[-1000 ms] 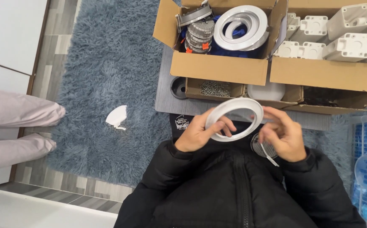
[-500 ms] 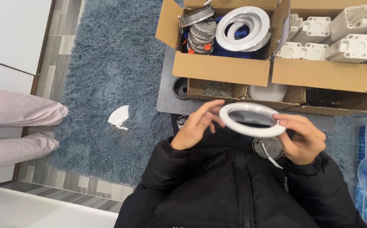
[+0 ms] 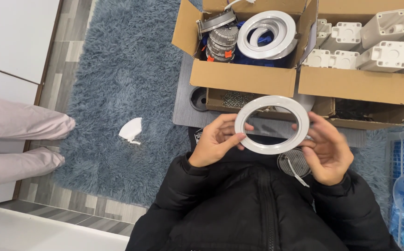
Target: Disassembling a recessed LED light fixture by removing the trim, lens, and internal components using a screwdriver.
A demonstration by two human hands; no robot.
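Tilting up since half a second ago, the white ring (image 3: 272,124) faces me now, over a blue rug (image 3: 118,83) with cardboard boxes (image 3: 244,76) at twelve. Left hand (image 3: 216,142) pinches nine o'clock; right hand (image 3: 327,148) grips three, equally near.

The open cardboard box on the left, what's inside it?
The cardboard box holds white rings, stacked grey round fittings and something blue beneath. The box's bottom is covered, so anything deeper is hidden.
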